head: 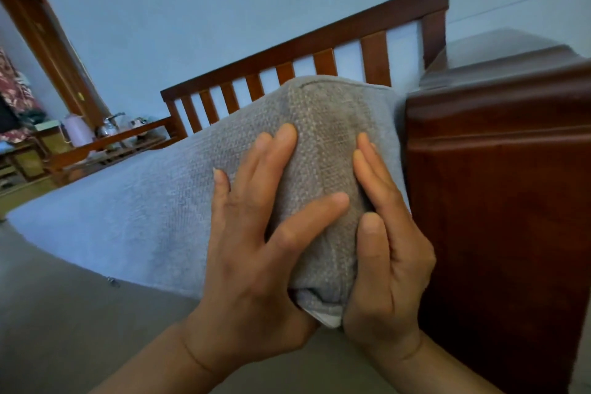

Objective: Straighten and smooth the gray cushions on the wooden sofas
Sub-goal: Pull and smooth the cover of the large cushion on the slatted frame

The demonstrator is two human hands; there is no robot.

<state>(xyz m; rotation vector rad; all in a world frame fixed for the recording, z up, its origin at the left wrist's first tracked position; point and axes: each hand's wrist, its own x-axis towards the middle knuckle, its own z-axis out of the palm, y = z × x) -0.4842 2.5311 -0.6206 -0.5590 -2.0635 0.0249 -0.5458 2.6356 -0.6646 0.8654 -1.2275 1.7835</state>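
The gray cushion [153,211] lies on the seat of the wooden sofa [307,38], its near corner just beside the sofa's dark wooden armrest [499,201]. The left hand [256,253] and the right hand [387,253] press this corner from both sides, with their fingers [284,141] nearly straight upon the cloth.

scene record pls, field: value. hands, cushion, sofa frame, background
left hand: fingers spread, pressing the cushion end
right hand: pressing the same end, opposite side
gray woven fabric cushion: end squeezed between both hands; white edge shows underneath
dark red-brown wooden armrest: right of cushion, touching it
slatted wooden backrest: behind cushion
background: kettles on a low shelf, far left
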